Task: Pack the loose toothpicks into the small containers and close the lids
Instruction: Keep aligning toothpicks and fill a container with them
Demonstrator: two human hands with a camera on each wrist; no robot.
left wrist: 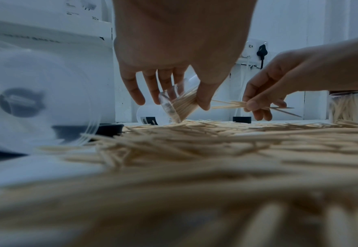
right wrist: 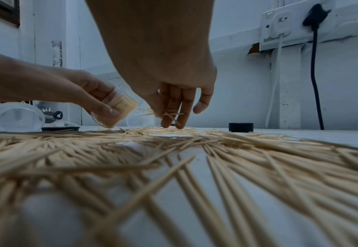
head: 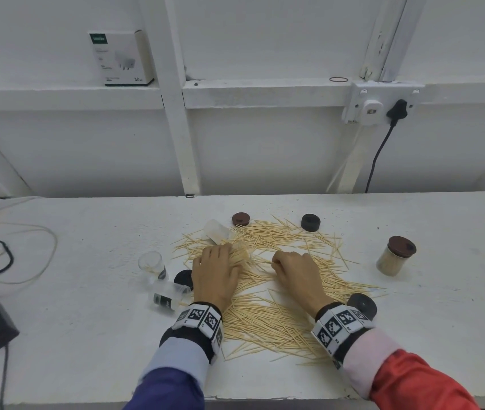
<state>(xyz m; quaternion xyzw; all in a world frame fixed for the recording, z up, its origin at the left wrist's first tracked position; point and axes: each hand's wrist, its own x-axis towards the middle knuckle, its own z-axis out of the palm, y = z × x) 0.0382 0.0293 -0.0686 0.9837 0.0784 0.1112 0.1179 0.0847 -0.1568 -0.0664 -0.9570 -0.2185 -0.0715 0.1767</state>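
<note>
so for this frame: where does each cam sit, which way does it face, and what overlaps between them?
Head: worn on the head, looks forward and down at the table, the loose toothpicks and the wall; both hands, wristbands and sleeves show.
Left wrist: low over the pile, looks along the left hand, which grips a partly filled container; the right hand is at right.
Right wrist: low over the pile, looks along the right hand, which pinches a few toothpicks; the left hand is at left.
Shared: both wrist views show that container and the wall socket.
</note>
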